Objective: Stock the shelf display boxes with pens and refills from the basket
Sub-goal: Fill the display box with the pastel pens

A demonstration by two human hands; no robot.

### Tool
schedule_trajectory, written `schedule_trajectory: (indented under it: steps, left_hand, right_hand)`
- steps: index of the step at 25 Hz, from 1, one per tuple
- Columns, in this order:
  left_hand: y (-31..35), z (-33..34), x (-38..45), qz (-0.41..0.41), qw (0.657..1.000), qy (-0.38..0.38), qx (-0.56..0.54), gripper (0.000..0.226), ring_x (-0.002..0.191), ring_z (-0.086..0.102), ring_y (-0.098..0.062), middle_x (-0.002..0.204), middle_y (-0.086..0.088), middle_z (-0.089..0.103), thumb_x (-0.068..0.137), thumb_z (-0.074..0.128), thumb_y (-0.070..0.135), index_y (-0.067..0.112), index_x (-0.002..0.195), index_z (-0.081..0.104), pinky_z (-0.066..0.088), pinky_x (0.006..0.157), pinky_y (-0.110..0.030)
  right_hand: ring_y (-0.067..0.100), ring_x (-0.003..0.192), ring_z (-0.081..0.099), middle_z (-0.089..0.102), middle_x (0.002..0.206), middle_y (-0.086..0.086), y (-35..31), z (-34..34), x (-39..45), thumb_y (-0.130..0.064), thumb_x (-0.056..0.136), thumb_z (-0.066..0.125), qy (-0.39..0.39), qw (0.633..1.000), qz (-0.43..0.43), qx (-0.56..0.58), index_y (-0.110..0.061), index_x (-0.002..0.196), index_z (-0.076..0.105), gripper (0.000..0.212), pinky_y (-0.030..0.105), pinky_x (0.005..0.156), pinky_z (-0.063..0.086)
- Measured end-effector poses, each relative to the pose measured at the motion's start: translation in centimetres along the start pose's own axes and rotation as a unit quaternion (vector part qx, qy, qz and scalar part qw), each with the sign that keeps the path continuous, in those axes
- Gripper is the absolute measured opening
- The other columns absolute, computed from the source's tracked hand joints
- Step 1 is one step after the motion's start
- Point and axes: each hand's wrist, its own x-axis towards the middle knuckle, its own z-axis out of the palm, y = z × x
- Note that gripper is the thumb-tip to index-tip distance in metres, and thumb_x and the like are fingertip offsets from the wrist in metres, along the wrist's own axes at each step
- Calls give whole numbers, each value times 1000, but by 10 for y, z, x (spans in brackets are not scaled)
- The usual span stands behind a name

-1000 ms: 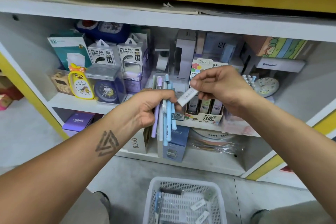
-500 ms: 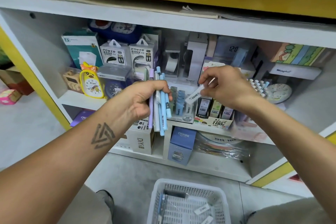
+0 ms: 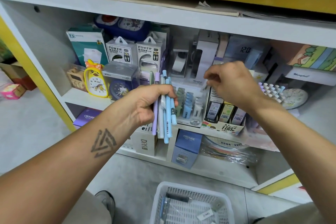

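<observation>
Head view: left hand (image 3: pixel 145 103) grips pastel pens (image 3: pixel 164 114); right hand (image 3: pixel 234 85) pinches a refill (image 3: pixel 205 85) above display boxes (image 3: pixel 222 127), yellow clock (image 3: pixel 95 82) alongside.

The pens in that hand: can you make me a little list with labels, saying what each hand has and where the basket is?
left hand: the left hand grips a bunch of pastel blue, lilac and white pens, held upright in front of the shelf
right hand: the right hand pinches a small white refill packet above the shelf boxes
target: clear plastic display box of refills, beside a printed cardboard refill box
basket: white plastic mesh basket on the floor below, a few items left inside
</observation>
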Motion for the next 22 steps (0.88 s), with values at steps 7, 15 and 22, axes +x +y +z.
schedule_trajectory:
  steps: [7,15,22]
  left_hand:
    - [0,3,8,-11,1000,-9,-16,13,53,63,-19,66,-13,62,80,58,-9,3,76,61,56,52,-27]
    - [0,6,12,-4,999,-28,-27,11,57,67,-18,69,-12,67,79,60,-8,1,78,65,56,54,-26]
    - [1,2,10,-4,1000,-24,-18,9,57,66,-18,68,-12,67,79,60,-7,1,80,65,56,53,-26]
  right_hand:
    - [20,88,57,70,88,-1,0,32,6,-16,87,72,-55,994,-35,-93,-21,99,75,14,26,79,29]
    - [23,93,60,71,90,-3,-1,37,15,-14,87,70,-80,989,2,-124,-25,92,73,13,34,92,35]
    - [20,87,62,73,89,-6,-4,36,12,-18,84,75,-89,992,2,-91,-24,88,74,7,33,95,35]
